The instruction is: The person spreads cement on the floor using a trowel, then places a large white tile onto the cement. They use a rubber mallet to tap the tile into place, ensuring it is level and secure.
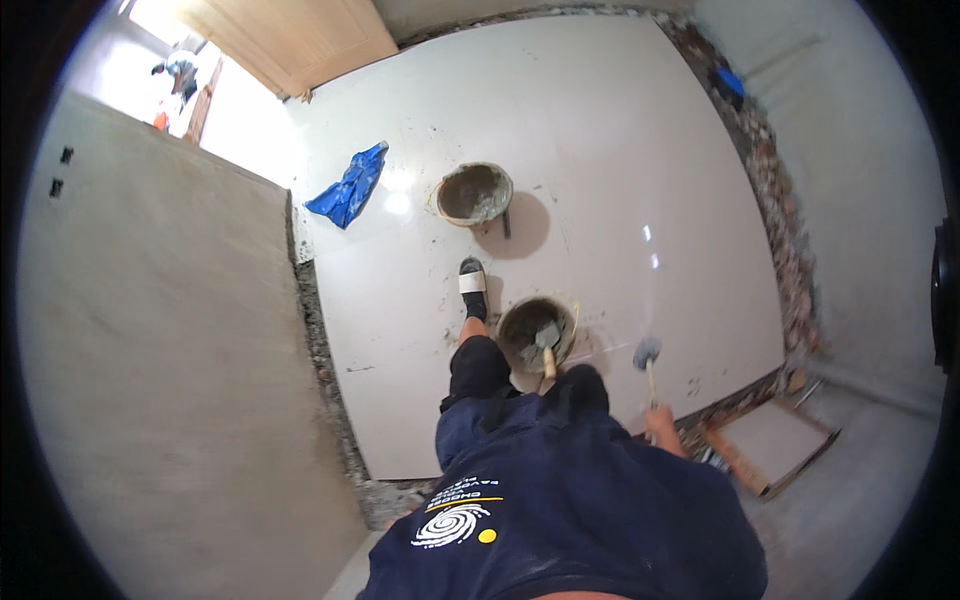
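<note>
My right hand (662, 428) is wrapped around the pale handle of a mallet (648, 354) with a grey, round head. The head is over the glossy white floor tiles (600, 220), close to their right front corner; I cannot tell whether it touches them. Of my left hand (398, 519) only a sliver of skin shows beside my dark blue shirt; its fingers are hidden. In front of my legs stands a bucket (508, 322) of grey mortar, with a wooden-handled trowel (548, 350) resting in it. Farther off is a second bucket (455, 185), mortar smeared inside, with a dark handle sticking out beside it.
A crumpled blue bag (350, 187) lies on the tiles at left. Rubble (765, 190) fills the gap along the right wall. A wood-edged board (772, 442) sits at lower right. A wooden door (285, 45) is at the back left, and a person (182, 72) is beyond the doorway.
</note>
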Demonstrator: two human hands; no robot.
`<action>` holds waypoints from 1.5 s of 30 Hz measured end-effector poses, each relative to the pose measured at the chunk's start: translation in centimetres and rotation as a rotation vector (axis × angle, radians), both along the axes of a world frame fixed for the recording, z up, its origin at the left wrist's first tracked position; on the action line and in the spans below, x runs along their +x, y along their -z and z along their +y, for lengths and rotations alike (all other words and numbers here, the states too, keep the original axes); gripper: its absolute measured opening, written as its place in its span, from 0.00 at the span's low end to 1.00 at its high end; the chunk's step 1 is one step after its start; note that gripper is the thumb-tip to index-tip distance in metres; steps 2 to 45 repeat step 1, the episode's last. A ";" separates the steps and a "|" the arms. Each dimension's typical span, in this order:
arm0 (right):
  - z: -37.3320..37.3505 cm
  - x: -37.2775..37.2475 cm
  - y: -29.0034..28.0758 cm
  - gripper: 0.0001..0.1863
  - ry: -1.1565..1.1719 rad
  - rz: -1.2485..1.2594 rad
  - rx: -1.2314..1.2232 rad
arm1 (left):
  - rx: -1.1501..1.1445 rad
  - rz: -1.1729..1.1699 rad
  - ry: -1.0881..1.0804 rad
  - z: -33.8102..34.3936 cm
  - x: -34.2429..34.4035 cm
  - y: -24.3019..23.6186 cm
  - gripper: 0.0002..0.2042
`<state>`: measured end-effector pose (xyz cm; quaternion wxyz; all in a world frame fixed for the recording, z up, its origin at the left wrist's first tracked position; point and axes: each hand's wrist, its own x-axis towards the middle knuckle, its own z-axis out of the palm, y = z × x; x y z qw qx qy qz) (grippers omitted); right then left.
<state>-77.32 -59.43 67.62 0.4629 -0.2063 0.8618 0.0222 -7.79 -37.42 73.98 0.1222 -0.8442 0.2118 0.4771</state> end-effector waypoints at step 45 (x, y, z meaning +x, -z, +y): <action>-0.3 -0.7 0.1 0.20 0.072 0.000 0.106 | -0.001 -0.004 -0.011 -3.3 0.6 1.2 0.30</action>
